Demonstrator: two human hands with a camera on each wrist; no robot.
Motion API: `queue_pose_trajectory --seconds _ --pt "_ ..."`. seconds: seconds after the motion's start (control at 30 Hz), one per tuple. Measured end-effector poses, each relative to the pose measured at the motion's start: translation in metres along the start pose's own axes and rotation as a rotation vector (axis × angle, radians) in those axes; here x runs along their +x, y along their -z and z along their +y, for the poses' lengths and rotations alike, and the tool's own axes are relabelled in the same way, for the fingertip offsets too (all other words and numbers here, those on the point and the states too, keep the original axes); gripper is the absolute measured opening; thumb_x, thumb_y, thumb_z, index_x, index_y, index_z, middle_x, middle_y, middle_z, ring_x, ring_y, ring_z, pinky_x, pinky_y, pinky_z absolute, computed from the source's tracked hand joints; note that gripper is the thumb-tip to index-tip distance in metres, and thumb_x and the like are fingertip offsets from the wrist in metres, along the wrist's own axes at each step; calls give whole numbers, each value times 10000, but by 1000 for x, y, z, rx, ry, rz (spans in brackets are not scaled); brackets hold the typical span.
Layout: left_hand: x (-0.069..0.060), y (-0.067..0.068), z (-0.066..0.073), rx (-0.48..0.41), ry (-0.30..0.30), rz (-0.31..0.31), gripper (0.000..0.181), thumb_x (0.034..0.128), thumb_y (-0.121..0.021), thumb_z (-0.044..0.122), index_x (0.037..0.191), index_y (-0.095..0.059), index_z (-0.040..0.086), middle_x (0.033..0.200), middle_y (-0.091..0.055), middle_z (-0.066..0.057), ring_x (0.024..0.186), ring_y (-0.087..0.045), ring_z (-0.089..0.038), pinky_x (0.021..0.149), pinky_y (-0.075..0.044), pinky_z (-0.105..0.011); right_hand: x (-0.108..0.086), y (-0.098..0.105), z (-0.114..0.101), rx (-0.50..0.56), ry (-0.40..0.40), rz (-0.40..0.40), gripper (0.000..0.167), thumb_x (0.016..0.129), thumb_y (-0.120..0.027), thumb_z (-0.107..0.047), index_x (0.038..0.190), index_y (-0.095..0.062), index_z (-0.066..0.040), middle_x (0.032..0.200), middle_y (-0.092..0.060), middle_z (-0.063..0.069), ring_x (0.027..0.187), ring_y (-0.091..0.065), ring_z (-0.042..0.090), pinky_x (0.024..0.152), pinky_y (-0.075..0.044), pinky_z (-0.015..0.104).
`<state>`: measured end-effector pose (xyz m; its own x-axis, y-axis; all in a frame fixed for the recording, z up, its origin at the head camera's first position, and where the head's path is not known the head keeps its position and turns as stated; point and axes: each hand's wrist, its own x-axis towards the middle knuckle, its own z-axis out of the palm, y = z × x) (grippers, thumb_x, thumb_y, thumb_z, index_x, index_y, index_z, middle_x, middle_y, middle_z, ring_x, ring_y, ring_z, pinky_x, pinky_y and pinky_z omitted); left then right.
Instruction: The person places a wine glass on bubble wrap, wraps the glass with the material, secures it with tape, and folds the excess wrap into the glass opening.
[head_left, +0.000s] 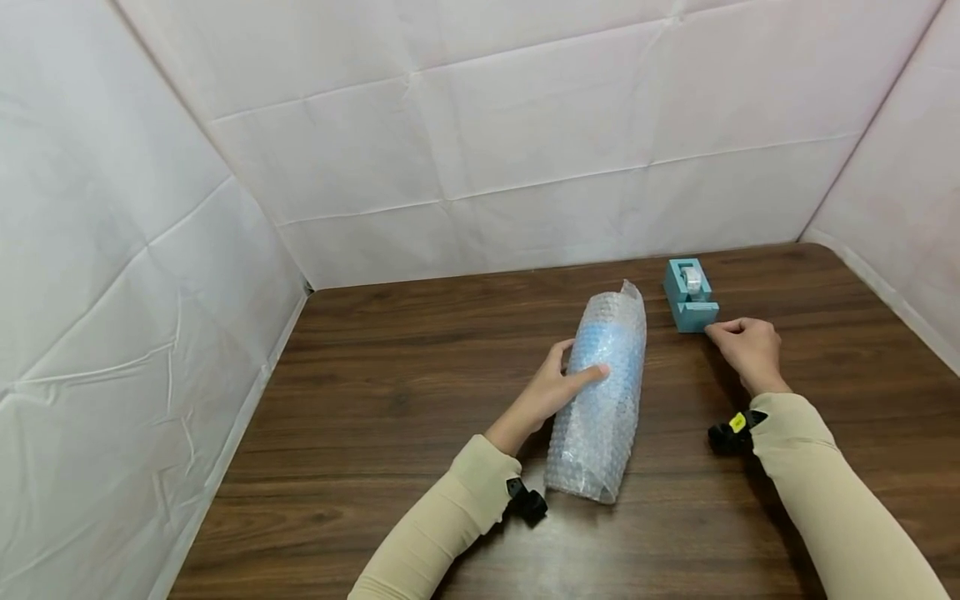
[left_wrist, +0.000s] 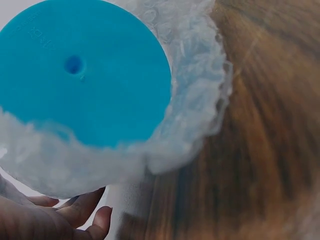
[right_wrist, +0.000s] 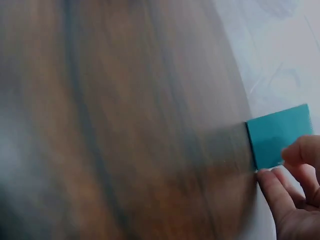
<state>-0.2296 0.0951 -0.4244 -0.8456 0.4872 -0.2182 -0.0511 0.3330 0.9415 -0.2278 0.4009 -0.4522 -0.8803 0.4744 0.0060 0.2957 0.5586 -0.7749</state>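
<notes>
A blue cylinder rolled in clear bubble wrap (head_left: 611,417) lies on the table, slanting away from me. My left hand (head_left: 553,387) grips it from its left side, thumb over the top. In the left wrist view its round blue end (left_wrist: 100,95) shows, with a small central dimple, inside the bubble wrap's rim (left_wrist: 195,110). My right hand (head_left: 750,350) is at the front of a teal tape dispenser (head_left: 693,312), thumb and fingertips close together at its lower corner. Whether tape is between those fingertips is too small to tell. A clear tape roll (head_left: 692,282) sits in the dispenser.
The dark wood-grain table (head_left: 360,400) extends widely to the left of the wrapped cylinder. White cloth walls (head_left: 525,167) stand along its back and both sides. Small black cameras (head_left: 529,504) are strapped to both wrists.
</notes>
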Motion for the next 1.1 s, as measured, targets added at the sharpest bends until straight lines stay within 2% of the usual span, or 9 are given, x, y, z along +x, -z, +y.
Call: queue_pose_trajectory --seconds 0.13,0.23,0.43,0.5,0.6,0.7,0.8,0.9,1.1 --pt "1 0 1 4 -8 2 800 869 -638 518 1513 -242 258 1571 -243 -107 1392 -345 -332 1050 -375 -534 -1 4 1 -6 4 -65 548 943 -539 -434 1130 -650 69 1240 -544 277 988 -478 300 667 -412 283" --pt "1 2 1 5 -9 14 811 864 -639 525 1515 -235 259 1573 -241 -98 1392 -345 -329 1047 -376 -536 1 6 -4 -5 30 -109 606 934 -535 -490 1143 -644 69 1220 -547 275 939 -498 266 661 -433 283" --pt "-1 7 2 -1 -2 21 838 859 -640 539 1524 -216 255 1582 -223 -96 1401 -333 -327 1054 -369 -539 4 8 -10 72 -11 -214 669 929 -539 -501 1252 -569 84 1333 -490 304 727 -563 -81 677 -515 207" --pt "-2 9 2 -3 -4 28 837 861 -638 538 1524 -213 254 1581 -221 -104 1401 -332 -333 1054 -370 -540 6 8 -11 103 -21 -242 699 928 -541 -502 1284 -534 99 1383 -446 315 692 -556 -132 736 -538 235" --pt "-2 12 2 -2 -3 39 836 864 -633 539 1526 -210 253 1577 -225 -116 1403 -326 -340 1049 -372 -545 7 6 -14 119 -25 -261 722 919 -544 -526 1305 -519 85 1409 -424 295 697 -566 -118 807 -541 307" --pt "-3 15 2 -2 -3 48 831 866 -631 540 1524 -213 253 1574 -229 -121 1405 -321 -340 1048 -374 -542 8 5 -17 134 -9 -261 705 908 -559 -536 1298 -536 50 1320 -506 204 730 -589 -67 796 -545 280" --pt "-3 18 1 -6 -6 57 826 867 -630 539 1522 -215 254 1569 -236 -124 1400 -326 -339 1043 -380 -539 9 4 -22 158 14 -247 668 895 -587 -532 1260 -571 28 1066 -630 -19 757 -604 -3 717 -536 199" --pt "-4 22 0 -5 -5 75 820 869 -627 542 1520 -218 257 1564 -242 -127 1399 -326 -336 1037 -385 -538 11 1 -29 180 39 -251 637 891 -605 -520 1226 -591 21 820 -625 -197 771 -606 39 689 -530 185" --pt "-6 31 -3 -8 5 109 830 861 -631 555 1519 -218 264 1575 -227 -117 1410 -314 -332 1049 -371 -543 11 -4 -44 191 97 -287 646 884 -622 -511 1229 -594 34 768 -608 -257 785 -608 28 700 -531 180"
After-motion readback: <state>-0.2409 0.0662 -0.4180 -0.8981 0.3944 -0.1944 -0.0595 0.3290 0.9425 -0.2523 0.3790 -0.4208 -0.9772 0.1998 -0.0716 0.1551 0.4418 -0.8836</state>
